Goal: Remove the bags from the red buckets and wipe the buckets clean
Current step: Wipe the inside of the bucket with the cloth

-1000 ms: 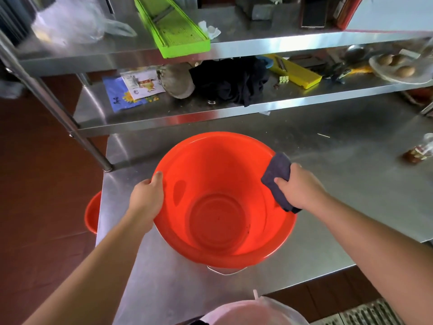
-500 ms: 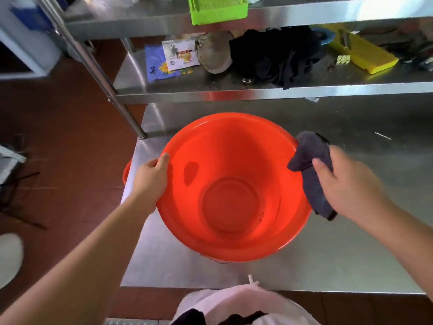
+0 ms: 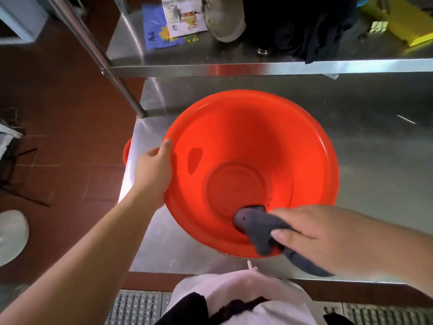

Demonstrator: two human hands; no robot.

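A big red bucket stands open on the steel table, with no bag inside it. My left hand grips its left rim, thumb over the edge. My right hand holds a dark grey cloth and presses it against the bucket's near inner wall, down by the bottom. A sliver of a second red bucket shows past the table's left edge, mostly hidden.
A steel shelf just beyond the bucket carries paper packets, a dark garment, a grey cap and a yellow tray. Its post stands at the table's left corner. A metal floor grate lies below.
My right hand carried the cloth from the bucket's right rim down into the bucket, to the near wall by the bottom. The left hand kept its grip on the rim. The camera tilted downward.
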